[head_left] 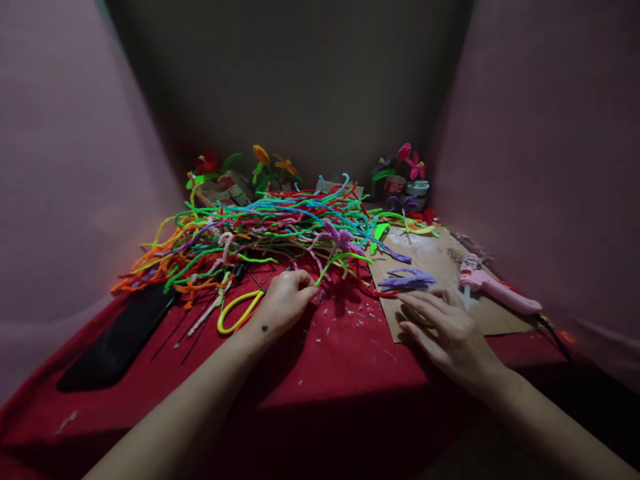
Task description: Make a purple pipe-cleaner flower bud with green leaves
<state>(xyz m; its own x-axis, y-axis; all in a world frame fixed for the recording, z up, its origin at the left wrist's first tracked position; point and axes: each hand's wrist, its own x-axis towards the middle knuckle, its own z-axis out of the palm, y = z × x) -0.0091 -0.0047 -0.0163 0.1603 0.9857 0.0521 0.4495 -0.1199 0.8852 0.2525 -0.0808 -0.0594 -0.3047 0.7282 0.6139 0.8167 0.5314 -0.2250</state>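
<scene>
Pinched on the green stem (325,272), the left hand (286,299) holds the mauve pipe-cleaner flower (341,237) before the heap of pipe cleaners (280,219), where lightness should spare petals, while the right hand (454,328), grip impossible to tell, hangs over cardboard (493,319).

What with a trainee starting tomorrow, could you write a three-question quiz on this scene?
1. Which hand pinches the thin fuzzy green stem?
2. What lies at least partly on the flat brown cardboard sheet: (a) orange petalled flower, (b) pink plastic glue gun, (c) flat black object?
3. True or false: the lavender bundle of fuzzy strips lies close to the right hand.

Key: 1. Left hand. 2. b. 3. True.
</scene>
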